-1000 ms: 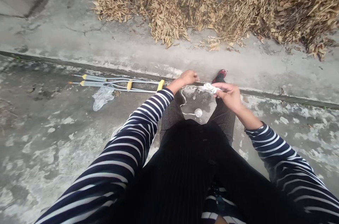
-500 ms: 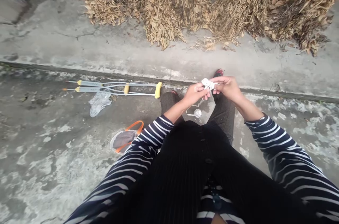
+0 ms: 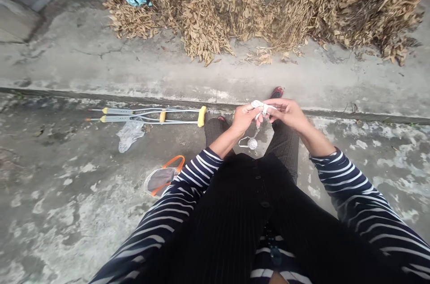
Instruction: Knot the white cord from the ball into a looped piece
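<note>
I sit on concrete with my legs out in front. Both hands meet above my knees around a small bundle of white string [image 3: 261, 105]. My right hand [image 3: 285, 111] pinches the bundle from the right, and my left hand [image 3: 245, 116] pinches a strand of it from the left. One strand hangs down to a small round ball of string [image 3: 251, 143] lying on the ground between my legs, with a loose loop beside it.
A pair of crutches [image 3: 151, 116] lies along the step edge to the left, with a crumpled clear plastic bag [image 3: 129, 134] beside them. An orange-handled mesh bag [image 3: 161, 178] sits by my left elbow. Heaps of dry leafy stalks [image 3: 235, 6] line the far side.
My left hand came back from the far step edge to join my right hand at the string bundle. The orange-handled bag came into view as my arm drew in.
</note>
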Available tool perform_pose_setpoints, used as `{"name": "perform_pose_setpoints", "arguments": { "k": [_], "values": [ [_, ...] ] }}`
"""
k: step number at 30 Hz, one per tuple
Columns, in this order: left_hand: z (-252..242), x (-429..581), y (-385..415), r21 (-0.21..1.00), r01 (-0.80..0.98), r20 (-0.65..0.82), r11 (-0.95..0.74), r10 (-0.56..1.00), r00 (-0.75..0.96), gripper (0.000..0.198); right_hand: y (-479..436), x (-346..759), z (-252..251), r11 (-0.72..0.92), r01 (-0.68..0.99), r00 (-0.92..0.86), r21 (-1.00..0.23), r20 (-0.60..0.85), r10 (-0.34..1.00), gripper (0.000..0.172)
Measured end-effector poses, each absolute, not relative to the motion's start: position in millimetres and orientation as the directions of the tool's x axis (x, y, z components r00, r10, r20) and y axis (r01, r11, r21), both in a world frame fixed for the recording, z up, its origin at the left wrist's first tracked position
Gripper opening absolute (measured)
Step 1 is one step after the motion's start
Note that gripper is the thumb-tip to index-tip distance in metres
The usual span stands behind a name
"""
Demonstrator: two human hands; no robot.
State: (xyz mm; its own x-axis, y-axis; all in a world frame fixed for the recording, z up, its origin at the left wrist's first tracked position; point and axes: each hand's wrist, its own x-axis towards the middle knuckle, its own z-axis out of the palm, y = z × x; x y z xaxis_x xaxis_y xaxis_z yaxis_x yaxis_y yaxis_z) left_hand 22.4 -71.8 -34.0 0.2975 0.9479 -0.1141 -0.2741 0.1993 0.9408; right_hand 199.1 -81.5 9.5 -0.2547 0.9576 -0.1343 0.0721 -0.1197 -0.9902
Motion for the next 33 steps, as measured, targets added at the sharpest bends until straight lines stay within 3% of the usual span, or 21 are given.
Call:
{"name": "perform_pose_setpoints", "arguments": {
  "k": [6,16,19,22,24,27,30,33],
  "values": [
    [-32.4,25.2,-72.2,0.951,-0.221,-0.156,0.218,0.951,0.268,0.029,-84.2,197.5,8.9,-0.142,0.047,-0.246,-0.989,-0.149,0.958,0.059],
    [-40.2,25.1,-71.7,0.95,-0.165,-0.176,0.265,0.892,0.417,0.026,-77.0,196.5,-2.6,-0.053,-0.023,0.038,-0.998,-0.054,0.998,0.049],
    [-48.3,25.3,-73.2,0.942,-0.16,-0.206,0.294,0.886,0.415,0.023,-71.1,204.4,4.2,0.01,0.028,0.085,-1.0,0.012,0.996,0.046],
    [-53.1,23.7,-77.7,0.928,-0.146,-0.251,0.342,0.867,0.431,0.024,-62.8,213.6,9.1,0.102,0.183,0.122,-0.978,0.125,0.985,0.04],
    [-50.3,19.9,-82.9,0.918,-0.139,-0.269,0.371,0.843,0.466,0.027,-55.5,220.4,6.8,0.213,0.396,0.121,-0.893,0.28,0.952,0.034],
    [-34.7,10.0,-91.1,0.91,-0.132,-0.264,0.393,0.795,0.546,0.035,-45.9,230.2,-8.8,0.372,0.722,-0.06,-0.583,0.483,0.873,0.03],
    [-12.1,0.1,-93.8,0.915,-0.115,-0.245,0.386,0.76,0.602,0.038,-46.0,234.0,-34.4,0.456,0.831,-0.3,-0.318,0.433,0.85,0.034],
    [7.6,-4.6,-86.1,0.927,-0.074,-0.239,0.369,0.73,0.64,0.032,-56.8,229.4,-56.5,0.526,0.822,-0.441,-0.217,0.342,0.83,0.034]
  ]
}}
